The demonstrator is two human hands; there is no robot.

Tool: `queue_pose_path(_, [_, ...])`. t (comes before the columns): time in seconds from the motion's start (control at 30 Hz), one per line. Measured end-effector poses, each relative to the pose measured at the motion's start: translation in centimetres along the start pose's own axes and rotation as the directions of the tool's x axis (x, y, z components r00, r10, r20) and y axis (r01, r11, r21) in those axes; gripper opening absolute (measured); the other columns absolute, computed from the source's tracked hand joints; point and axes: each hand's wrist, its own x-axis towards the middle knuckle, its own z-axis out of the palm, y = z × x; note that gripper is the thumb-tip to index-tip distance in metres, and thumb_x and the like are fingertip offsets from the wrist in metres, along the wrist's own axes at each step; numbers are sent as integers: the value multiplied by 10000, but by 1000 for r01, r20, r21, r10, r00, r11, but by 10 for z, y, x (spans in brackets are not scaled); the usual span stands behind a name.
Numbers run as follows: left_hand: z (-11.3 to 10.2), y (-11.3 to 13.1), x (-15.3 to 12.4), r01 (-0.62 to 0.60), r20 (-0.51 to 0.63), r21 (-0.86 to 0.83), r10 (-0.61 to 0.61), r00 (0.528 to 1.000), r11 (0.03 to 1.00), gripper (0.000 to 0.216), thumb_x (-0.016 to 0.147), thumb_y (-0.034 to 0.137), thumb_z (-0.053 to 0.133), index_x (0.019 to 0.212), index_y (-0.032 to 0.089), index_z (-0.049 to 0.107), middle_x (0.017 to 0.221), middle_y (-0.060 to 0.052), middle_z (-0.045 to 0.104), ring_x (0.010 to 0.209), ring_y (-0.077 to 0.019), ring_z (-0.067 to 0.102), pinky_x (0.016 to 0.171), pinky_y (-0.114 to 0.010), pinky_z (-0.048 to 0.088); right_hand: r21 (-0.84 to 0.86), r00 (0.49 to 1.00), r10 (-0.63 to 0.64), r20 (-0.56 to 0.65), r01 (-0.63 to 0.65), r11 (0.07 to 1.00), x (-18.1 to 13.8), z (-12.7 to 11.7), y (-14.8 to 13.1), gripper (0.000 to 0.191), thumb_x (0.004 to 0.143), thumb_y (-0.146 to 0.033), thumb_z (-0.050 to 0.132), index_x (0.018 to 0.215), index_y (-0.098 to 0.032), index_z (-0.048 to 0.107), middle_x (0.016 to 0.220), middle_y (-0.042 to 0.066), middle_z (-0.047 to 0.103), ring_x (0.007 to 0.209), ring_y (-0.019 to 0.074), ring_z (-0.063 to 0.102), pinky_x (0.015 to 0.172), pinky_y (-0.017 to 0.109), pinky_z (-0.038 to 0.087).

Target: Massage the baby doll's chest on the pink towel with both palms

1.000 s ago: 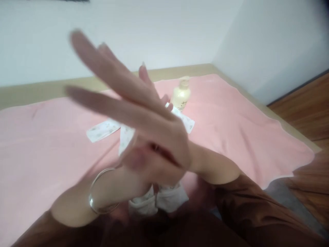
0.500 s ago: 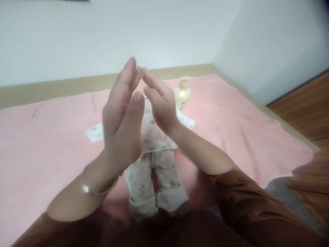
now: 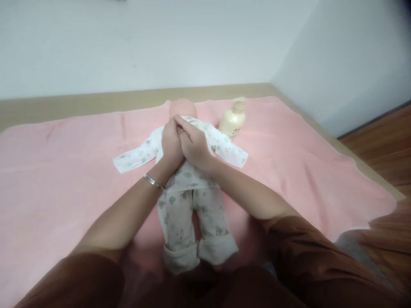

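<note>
My left hand (image 3: 171, 143) and my right hand (image 3: 196, 145) are pressed together, cupped palm to palm, with the fingers closed. Nothing shows between them, though the palms are hidden. They are over the chest of a baby doll (image 3: 183, 108) lying on its back. The doll wears a white long-sleeved top (image 3: 191, 182) with small prints and matching trousers (image 3: 178, 218) with rolled cuffs. Both sleeves spread out to the sides. My hands and wrists cover part of the top and the lower part of the head. A bracelet (image 3: 153, 181) circles my left wrist.
A cream pump bottle (image 3: 233, 119) stands right of the doll's head, close to the right sleeve. Beneath everything lies a pink blanket (image 3: 80, 171) on a tan surface (image 3: 64, 107). White walls (image 3: 192, 47) rise behind; a wooden floor (image 3: 385, 149) is at right.
My hands have come down and closed together; before, they were raised, apart at the palms, fingertips near each other. The doll's head and both sleeves now show more fully.
</note>
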Motion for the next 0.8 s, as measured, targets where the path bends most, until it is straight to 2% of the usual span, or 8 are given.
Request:
queue_pose_path(0.13, [-6,6,-3,-5,-3,27,5,1000,1000,303,1002,337,458,740,210,542,772,-25,638,1017,-201,689,949,-347,530,-75,999,-12,44,16,997,-3,-1,-2,566,991,-159,272,1496,-226,516,1529,-17,554,1480,167,457,1275,412,379])
queue_pose_path(0.23, [-8,3,-5,5,30,77,-7,1000,997,258,987,330,474,815,189,606,823,-42,664,1073,-228,691,986,-378,520,-139,995,-56,87,68,988,0,-1,0,593,965,-123,258,1492,-199,518,1534,-6,549,1479,138,452,1277,367,366])
queue_pose_path(0.33, [-10,-5,-7,-21,41,45,19,999,999,217,948,310,519,1044,181,662,1138,-112,724,1259,-300,631,1141,-461,458,-250,983,-80,163,120,961,12,-4,13,583,953,-110,271,1478,-140,523,1551,40,532,1496,157,429,1304,381,291])
queue_pose_path(0.4, [-12,-13,-9,-37,14,-10,37,999,999,374,898,283,573,1257,186,617,1432,-130,618,1440,-316,487,1260,-487,336,-340,976,-58,211,129,932,21,-8,24,544,960,-136,305,1440,-128,559,1571,70,506,1519,210,394,1310,452,251])
queue_pose_path(0.47, [-14,-20,-11,-15,4,-44,15,1000,999,538,856,268,610,1385,195,551,1575,-119,492,1524,-307,377,1310,-487,248,-420,974,-8,227,105,902,25,-11,31,507,984,-191,332,1431,-134,565,1608,97,451,1540,275,351,1288,536,260])
queue_pose_path(0.63, [-17,-28,-15,125,0,-132,-126,992,983,498,902,308,533,1387,211,586,1529,-102,550,1470,-297,461,1285,-488,316,-573,978,6,206,116,811,-1,-3,11,536,1018,-229,336,1521,-68,428,1657,204,318,1560,390,266,1252,640,252])
queue_pose_path(0.73, [-18,-26,-17,188,-12,-295,-201,980,937,453,919,280,488,1352,243,615,1501,-64,583,1438,-252,506,1253,-423,391,-573,955,-69,287,229,787,-19,4,-6,529,985,-156,351,1497,-68,456,1654,185,332,1571,388,235,1277,630,208])
queue_pose_path(0.8, [-19,-25,-17,206,-19,-321,-224,974,924,431,912,262,487,1315,247,637,1468,-54,611,1411,-234,534,1230,-391,422,-544,937,-93,336,274,793,-19,3,-8,514,988,-171,354,1478,-96,489,1651,150,357,1574,377,231,1284,638,185])
